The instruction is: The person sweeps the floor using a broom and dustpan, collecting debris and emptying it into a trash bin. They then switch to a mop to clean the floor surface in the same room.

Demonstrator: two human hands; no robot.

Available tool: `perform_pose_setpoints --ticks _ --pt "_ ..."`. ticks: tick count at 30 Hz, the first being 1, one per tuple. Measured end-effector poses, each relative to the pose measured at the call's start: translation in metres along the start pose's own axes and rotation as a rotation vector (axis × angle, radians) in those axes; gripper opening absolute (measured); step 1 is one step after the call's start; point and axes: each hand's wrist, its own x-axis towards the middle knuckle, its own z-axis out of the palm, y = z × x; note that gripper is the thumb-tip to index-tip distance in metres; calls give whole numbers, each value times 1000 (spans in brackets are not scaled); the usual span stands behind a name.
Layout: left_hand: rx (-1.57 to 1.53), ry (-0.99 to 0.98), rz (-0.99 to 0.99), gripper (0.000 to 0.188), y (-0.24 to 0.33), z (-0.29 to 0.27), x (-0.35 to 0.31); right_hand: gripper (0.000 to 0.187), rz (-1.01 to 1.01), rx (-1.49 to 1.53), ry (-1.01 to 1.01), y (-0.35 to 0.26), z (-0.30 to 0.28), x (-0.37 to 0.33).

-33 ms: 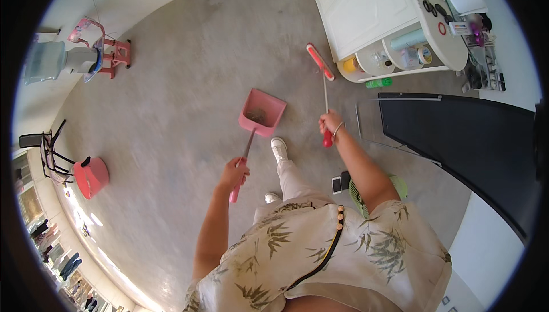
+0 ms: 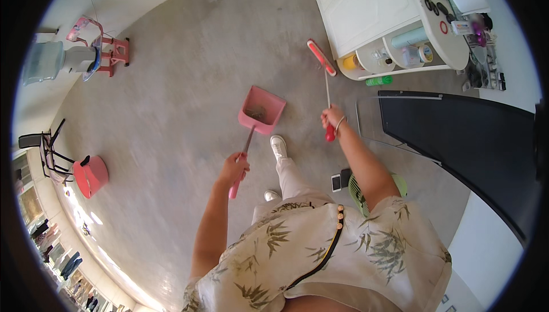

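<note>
Debris [image 2: 255,112] already in the pink dustpan [image 2: 274,102], left hand [image 2: 234,167] holding it, right hand [image 2: 330,116] gripping the red brush [image 2: 321,58]; leftovers unclear!

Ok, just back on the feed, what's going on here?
A person has a tool in each hand. The left hand grips the handle of a pink dustpan, which holds some debris. The right hand grips what looks like a broom; its red head is beside the white cabinet, well apart from the dustpan. Whether either tool touches the floor is hard to tell.
</note>
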Motion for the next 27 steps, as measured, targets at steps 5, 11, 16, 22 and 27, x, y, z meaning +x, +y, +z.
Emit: perform_pose_setpoints --ticks 5,11,16,22,27 --pt "5 -35 -66 30 43 11 22 9 60 -220 18 16 -11 56" --pt "-11 -48 -102 29 46 21 28 18 183 -193 -198 92 28 -19" --pt "-44 -37 -59 28 37 22 21 44 314 -82 -414 31 -28 -113" --pt "-84 15 8 25 9 16 20 43 432 207 -476 32 -28 -139" --pt "-249 65 108 24 -8 16 15 42 479 262 -497 33 -25 -146"
